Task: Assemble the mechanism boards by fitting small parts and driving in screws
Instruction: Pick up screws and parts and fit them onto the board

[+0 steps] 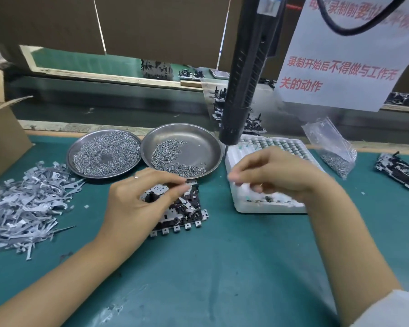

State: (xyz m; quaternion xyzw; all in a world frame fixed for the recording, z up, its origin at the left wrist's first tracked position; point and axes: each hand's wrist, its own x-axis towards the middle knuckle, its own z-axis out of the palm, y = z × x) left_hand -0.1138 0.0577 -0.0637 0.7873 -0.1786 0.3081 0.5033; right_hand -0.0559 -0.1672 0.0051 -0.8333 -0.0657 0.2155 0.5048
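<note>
left hand hides part of the mechanism board (right fingertips blurred).

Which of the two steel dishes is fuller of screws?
The left dish: screws cover almost its whole floor. The right dish, next to the hanging screwdriver, holds only a crescent along its left and near side.

A hanging white paper notice carries red Chinese print, "录制开始后不得做与工作无关的动作"; its top line is cut off and only partly legible.

Evenly lit from overhead, soft shadows; glare on far steel dish; motion-blurred right hand; wide-angle bending at edges.
</note>
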